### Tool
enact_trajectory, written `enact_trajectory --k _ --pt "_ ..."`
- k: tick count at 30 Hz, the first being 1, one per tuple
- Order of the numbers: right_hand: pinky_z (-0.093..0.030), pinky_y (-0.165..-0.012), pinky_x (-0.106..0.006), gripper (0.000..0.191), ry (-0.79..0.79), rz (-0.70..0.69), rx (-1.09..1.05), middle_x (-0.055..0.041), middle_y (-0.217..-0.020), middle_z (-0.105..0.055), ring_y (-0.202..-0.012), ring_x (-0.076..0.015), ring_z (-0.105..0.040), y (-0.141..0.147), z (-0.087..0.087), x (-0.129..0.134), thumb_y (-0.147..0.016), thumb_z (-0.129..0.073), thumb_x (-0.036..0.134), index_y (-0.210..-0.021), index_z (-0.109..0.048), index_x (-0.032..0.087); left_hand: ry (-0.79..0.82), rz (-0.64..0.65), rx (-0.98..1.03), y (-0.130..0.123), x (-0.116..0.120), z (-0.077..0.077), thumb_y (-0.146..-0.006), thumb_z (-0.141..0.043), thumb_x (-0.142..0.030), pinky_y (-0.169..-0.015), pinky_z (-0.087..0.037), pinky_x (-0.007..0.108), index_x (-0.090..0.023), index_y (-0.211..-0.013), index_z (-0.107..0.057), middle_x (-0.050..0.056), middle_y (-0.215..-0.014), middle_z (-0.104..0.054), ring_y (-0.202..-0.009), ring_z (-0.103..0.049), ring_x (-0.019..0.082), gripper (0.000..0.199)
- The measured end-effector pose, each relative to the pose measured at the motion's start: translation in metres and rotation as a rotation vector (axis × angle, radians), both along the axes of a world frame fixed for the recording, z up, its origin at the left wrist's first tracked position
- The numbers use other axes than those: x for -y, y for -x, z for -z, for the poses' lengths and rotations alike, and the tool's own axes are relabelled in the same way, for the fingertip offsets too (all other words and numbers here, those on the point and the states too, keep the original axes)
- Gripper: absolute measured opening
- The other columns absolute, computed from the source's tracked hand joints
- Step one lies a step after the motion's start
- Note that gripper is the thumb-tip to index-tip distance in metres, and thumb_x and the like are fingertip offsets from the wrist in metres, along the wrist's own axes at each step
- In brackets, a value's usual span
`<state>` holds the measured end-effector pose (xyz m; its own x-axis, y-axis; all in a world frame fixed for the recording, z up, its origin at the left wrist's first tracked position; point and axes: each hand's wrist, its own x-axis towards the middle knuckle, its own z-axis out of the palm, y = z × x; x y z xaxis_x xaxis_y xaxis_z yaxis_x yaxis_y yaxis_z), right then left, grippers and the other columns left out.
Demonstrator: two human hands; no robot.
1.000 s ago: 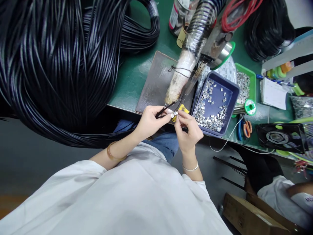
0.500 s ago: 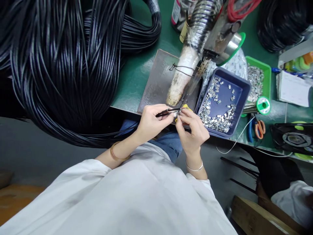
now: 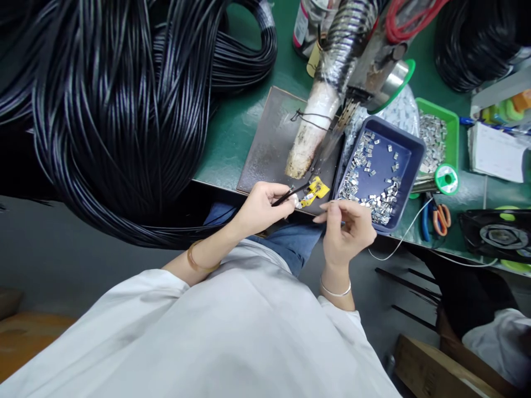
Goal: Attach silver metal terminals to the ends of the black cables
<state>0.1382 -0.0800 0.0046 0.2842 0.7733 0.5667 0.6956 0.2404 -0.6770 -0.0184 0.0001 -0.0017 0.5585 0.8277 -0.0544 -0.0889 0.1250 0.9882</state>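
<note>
Cable (image 3: 284, 197), thin, black, rubbery-looking, pinched in left hand (image 3: 265, 208); long axis slants up-right toward flat bright-yellow piece (image 3: 318, 188). Right hand (image 3: 347, 225) right of cable, apart, nearer deep blue plastic tray (image 3: 375, 179); thumb near forefinger, can't tell if gripping anything. White-and-pink jar label (image 3: 301, 25) unreadable.

Single head-worn view: forward, down, close over white shirt (image 3: 240, 320), bench (image 3: 226, 141) beyond.
</note>
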Motion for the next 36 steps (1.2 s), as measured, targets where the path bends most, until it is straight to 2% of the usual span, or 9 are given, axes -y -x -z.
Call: enact_trajectory --k 5,9,14,17,19,24,29,34,36 --pt "-0.055 -0.069 -0.023 0.021 0.027 -0.119 0.339 0.0009 -0.088 -0.068 -0.078 -0.0101 -0.067 -0.003 -0.005 0.002 -0.087 -0.067 0.013 -0.102 -0.069 0.027 0.003 0.071 -0.023 0.004 0.002 -0.001 -0.078 -0.064 -0.019 -0.053 -0.037 0.021 -0.014 -0.057 -0.057 -0.001 -0.054 -0.054 -0.054 -0.047 0.008 0.023" --pt "-0.053 -0.069 -0.024 0.011 0.087 -0.197 0.409 -0.001 -0.089 -0.067 -0.079 -0.0111 -0.065 -0.001 -0.004 -0.003 -0.091 -0.06 0.014 -0.097 -0.063 0.022 -0.057 0.073 -0.036 0.005 0.006 0.002 -0.08 -0.065 -0.022 -0.057 -0.039 0.022 -0.013 -0.065 -0.062 -0.001 -0.06 -0.056 -0.058 -0.048 0.009 0.017" --pt "-0.055 -0.068 -0.026 0.006 0.163 -0.201 0.057 0.0008 -0.084 -0.06 -0.078 -0.0119 -0.064 0.001 0.0 -0.005 -0.094 -0.054 0.021 -0.089 -0.055 0.022 -0.233 -0.041 -0.053 0.006 0.009 0.005 -0.081 -0.068 -0.026 -0.062 -0.04 0.023 -0.014 -0.071 -0.069 0.0 -0.067 -0.058 -0.065 -0.05 0.011 0.016" --pt "-0.057 -0.066 -0.026 0.007 0.106 -0.115 -0.223 0.0027 -0.084 -0.059 -0.069 -0.01 -0.066 0.0 0.0 -0.005 -0.097 -0.049 0.025 -0.091 -0.05 0.022 -0.16 -0.045 0.014 0.008 0.009 0.004 -0.08 -0.07 -0.027 -0.066 -0.043 0.024 -0.014 -0.076 -0.072 0.002 -0.071 -0.063 -0.068 -0.054 0.013 0.014" --pt "-0.058 -0.069 -0.027 0.005 0.053 -0.037 -0.234 0.0022 -0.086 -0.062 -0.071 -0.0105 -0.069 -0.001 -0.001 -0.004 -0.098 -0.049 0.026 -0.094 -0.05 0.023 -0.079 -0.009 0.048 0.009 0.008 0.004 -0.08 -0.07 -0.029 -0.068 -0.045 0.024 -0.013 -0.08 -0.073 0.004 -0.073 -0.066 -0.07 -0.056 0.014 0.016" --pt "-0.056 -0.07 -0.023 0.001 0.083 -0.095 0.14 0.0025 -0.084 -0.068 -0.076 -0.0098 -0.069 0.002 -0.003 -0.007 -0.094 -0.057 0.022 -0.093 -0.058 0.023 -0.066 -0.018 0.053 0.007 0.009 0.003 -0.078 -0.074 -0.029 -0.061 -0.04 0.022 -0.013 -0.067 -0.07 0.0 -0.063 -0.059 -0.063 -0.051 0.01 0.02" --pt "-0.053 -0.069 -0.022 0.007 -0.042 -0.08 0.477 0.0004 -0.082 -0.071 -0.074 -0.0106 -0.069 0.004 0.002 -0.011 -0.092 -0.06 0.016 -0.094 -0.062 0.022 0.009 -0.078 0.086 0.001 0.009 0.002 -0.075 -0.074 -0.024 -0.066 -0.046 0.023 -0.013 -0.074 -0.075 0.002 -0.07 -0.07 -0.066 -0.058 0.011 0.011" --pt "-0.045 -0.045 -0.018 0.012 -0.225 0.153 -0.038 0.0076 -0.065 -0.061 -0.045 -0.0055 -0.056 0.005 0.003 -0.008 -0.093 -0.058 0.018 -0.102 -0.063 0.025 0.029 -0.152 0.108 -0.003 0.006 0.003 -0.073 -0.072 -0.019 -0.059 -0.042 0.021 -0.013 -0.068 -0.073 0.0 -0.062 -0.066 -0.057 -0.052 0.008 0.008" --pt "-0.045 -0.041 -0.018 0.015 -0.274 0.161 -0.216 0.0097 -0.062 -0.059 -0.039 -0.0057 -0.053 0.007 0.003 -0.007 -0.096 -0.053 0.019 -0.108 -0.058 0.026 0.031 -0.176 0.106 -0.004 0.004 0.004 -0.072 -0.072 -0.018 -0.058 -0.04 0.02 -0.013 -0.065 -0.071 -0.001 -0.059 -0.063 -0.055 -0.05 0.007 0.009"
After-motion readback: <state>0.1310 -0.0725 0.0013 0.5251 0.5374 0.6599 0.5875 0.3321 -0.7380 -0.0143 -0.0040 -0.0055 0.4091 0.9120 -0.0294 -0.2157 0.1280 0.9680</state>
